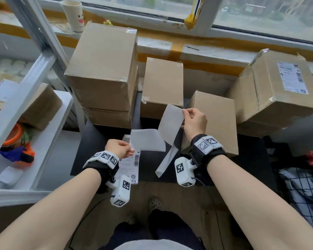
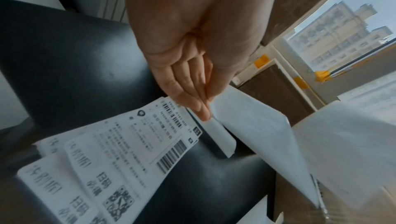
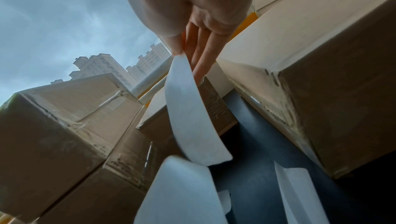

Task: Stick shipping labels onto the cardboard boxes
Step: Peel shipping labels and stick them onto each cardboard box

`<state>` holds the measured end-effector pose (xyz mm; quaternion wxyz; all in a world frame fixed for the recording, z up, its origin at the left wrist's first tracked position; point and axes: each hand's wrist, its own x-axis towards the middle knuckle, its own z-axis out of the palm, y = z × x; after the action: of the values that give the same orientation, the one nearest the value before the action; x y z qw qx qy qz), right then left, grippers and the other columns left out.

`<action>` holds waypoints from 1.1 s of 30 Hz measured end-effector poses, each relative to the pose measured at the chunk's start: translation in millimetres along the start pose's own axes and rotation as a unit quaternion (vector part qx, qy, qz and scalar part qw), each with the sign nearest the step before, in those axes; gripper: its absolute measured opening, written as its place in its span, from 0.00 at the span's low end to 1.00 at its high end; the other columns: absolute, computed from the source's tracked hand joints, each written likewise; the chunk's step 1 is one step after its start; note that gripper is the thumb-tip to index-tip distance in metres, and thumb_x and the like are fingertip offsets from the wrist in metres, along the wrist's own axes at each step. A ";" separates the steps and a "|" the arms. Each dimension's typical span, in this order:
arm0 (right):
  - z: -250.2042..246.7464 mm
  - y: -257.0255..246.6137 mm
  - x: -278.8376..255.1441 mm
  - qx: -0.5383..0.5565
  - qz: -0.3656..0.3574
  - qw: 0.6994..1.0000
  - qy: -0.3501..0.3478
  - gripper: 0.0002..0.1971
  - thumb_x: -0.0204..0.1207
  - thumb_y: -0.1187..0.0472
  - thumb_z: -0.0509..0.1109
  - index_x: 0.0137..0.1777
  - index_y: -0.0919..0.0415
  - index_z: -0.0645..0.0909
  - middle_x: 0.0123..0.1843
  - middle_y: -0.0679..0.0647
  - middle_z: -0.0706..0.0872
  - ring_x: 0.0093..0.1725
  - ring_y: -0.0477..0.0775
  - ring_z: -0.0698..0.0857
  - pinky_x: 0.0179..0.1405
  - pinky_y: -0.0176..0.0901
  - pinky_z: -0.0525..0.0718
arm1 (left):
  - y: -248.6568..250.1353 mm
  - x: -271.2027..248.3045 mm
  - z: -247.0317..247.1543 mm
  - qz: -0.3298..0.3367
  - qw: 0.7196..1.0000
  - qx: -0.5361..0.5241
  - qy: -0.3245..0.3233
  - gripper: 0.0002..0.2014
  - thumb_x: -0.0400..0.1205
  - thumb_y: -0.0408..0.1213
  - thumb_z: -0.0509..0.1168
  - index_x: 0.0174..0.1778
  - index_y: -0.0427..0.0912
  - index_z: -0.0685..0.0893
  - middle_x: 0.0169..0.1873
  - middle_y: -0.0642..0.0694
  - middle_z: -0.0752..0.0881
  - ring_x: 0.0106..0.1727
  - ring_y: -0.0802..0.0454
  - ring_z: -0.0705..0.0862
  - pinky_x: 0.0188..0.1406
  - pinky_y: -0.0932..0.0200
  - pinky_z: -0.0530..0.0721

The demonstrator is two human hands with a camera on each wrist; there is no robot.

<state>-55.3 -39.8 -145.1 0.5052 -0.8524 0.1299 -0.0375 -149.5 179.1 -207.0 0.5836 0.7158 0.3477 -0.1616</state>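
Observation:
Above the black table, my left hand [image 1: 130, 150] pinches the near left edge of one white sheet [image 1: 146, 142]. My right hand [image 1: 183, 115] pinches the top corner of a second white sheet [image 1: 171, 121]. The two sheets meet at a fold between my hands, and a narrow strip [image 1: 165, 163] hangs below. Which sheet is label and which is backing I cannot tell. In the wrist views, the left fingertips [image 2: 201, 109] and right fingertips [image 3: 193, 53] clamp blank paper [image 3: 193, 117]. Printed labels [image 1: 130, 168] [image 2: 128, 151] lie under my left wrist. A plain box [image 1: 217, 120] sits below my right hand.
A tall box stack [image 1: 103, 65] stands at the left and a smaller box [image 1: 163, 82] in the middle. A big box [image 1: 271, 98] at the right carries a label [image 1: 292, 77]. A paper cup [image 1: 73, 15] sits on the windowsill. White shelving [image 1: 43, 141] is on the left.

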 end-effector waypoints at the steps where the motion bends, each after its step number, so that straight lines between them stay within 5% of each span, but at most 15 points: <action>1: -0.4 1.1 3.1 -0.003 0.002 1.000 0.003 0.07 0.76 0.54 0.68 0.41 0.55 0.84 0.42 0.58 0.90 0.44 0.63 0.88 0.45 0.65 0.87 | -3.8 3.8 0.5 -0.013 1.000 0.001 0.000 0.05 0.80 0.24 0.63 0.41 0.28 0.83 0.21 0.44 0.87 0.18 0.60 0.85 0.20 0.71 0.82; 12: 4.9 6.5 5.2 -0.022 0.019 0.999 -0.022 0.11 0.75 0.51 0.67 0.31 0.45 0.77 0.41 0.54 0.89 0.44 0.60 0.88 0.45 0.64 0.88 | -10.8 26.2 6.8 -0.054 0.998 0.031 0.015 0.05 0.82 0.24 0.59 0.49 0.28 0.80 0.26 0.40 0.85 0.19 0.55 0.84 0.16 0.70 0.79; 15: 4.4 -0.8 -1.2 -0.012 0.024 0.999 -0.027 0.08 0.78 0.53 0.67 0.36 0.49 0.79 0.40 0.54 0.88 0.43 0.60 0.88 0.42 0.63 0.89 | -6.6 26.8 1.5 -0.040 0.996 0.063 0.042 0.09 0.81 0.29 0.63 0.41 0.29 0.86 0.31 0.36 0.87 0.29 0.44 0.86 0.32 0.56 0.89; 17: 2.6 -5.3 -5.8 -0.004 0.023 0.999 -0.027 0.07 0.79 0.55 0.67 0.40 0.54 0.80 0.41 0.54 0.87 0.43 0.60 0.88 0.40 0.61 0.89 | -0.6 22.9 -2.5 0.005 0.990 0.126 0.066 0.11 0.78 0.32 0.63 0.32 0.39 0.88 0.34 0.37 0.90 0.36 0.39 0.89 0.46 0.47 0.89; 19: 0.4 -8.3 -10.5 0.007 0.025 0.999 -0.030 0.07 0.79 0.56 0.67 0.41 0.56 0.80 0.42 0.56 0.87 0.44 0.61 0.89 0.38 0.59 0.90 | 13.4 10.4 -2.6 0.066 0.979 0.178 0.070 0.10 0.78 0.34 0.62 0.40 0.42 0.90 0.40 0.40 0.91 0.43 0.41 0.89 0.52 0.51 0.87; 21: -0.7 -9.4 -15.0 0.023 0.033 0.998 -0.038 0.07 0.78 0.56 0.68 0.41 0.57 0.81 0.43 0.60 0.89 0.45 0.62 0.89 0.36 0.56 0.91 | 31.3 -2.8 3.6 0.129 0.974 0.181 0.053 0.10 0.80 0.34 0.63 0.50 0.42 0.89 0.43 0.42 0.91 0.44 0.46 0.89 0.52 0.55 0.85; 27: -5.3 -21.3 -32.0 0.063 0.037 0.996 -0.060 0.09 0.78 0.55 0.69 0.37 0.56 0.83 0.43 0.61 0.89 0.46 0.62 0.89 0.41 0.55 0.91 | 87.7 -41.6 33.6 0.287 0.946 0.147 -0.021 0.09 0.79 0.35 0.67 0.53 0.43 0.90 0.47 0.47 0.91 0.48 0.53 0.87 0.58 0.57 0.83; 30: -12.4 -29.9 -41.6 0.098 0.041 0.992 -0.072 0.12 0.79 0.56 0.68 0.41 0.63 0.85 0.42 0.64 0.88 0.45 0.61 0.89 0.39 0.50 0.91 | 102.7 -54.4 42.9 0.320 0.934 0.159 -0.014 0.08 0.78 0.37 0.69 0.51 0.45 0.91 0.47 0.50 0.91 0.47 0.55 0.87 0.56 0.58 0.84; 33: -18.0 -37.0 -49.1 0.119 0.044 0.989 -0.073 0.16 0.80 0.56 0.67 0.31 0.62 0.82 0.31 0.58 0.82 0.36 0.55 0.84 0.42 0.55 0.91 | 107.8 -62.6 46.6 0.320 0.931 0.175 0.001 0.09 0.77 0.41 0.70 0.50 0.46 0.91 0.46 0.49 0.91 0.46 0.53 0.87 0.55 0.55 0.85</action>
<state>-99.3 -25.5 -100.8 0.6127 -0.7798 0.1242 0.0321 -111.6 107.3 -101.6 0.4695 0.8801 0.0668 -0.0241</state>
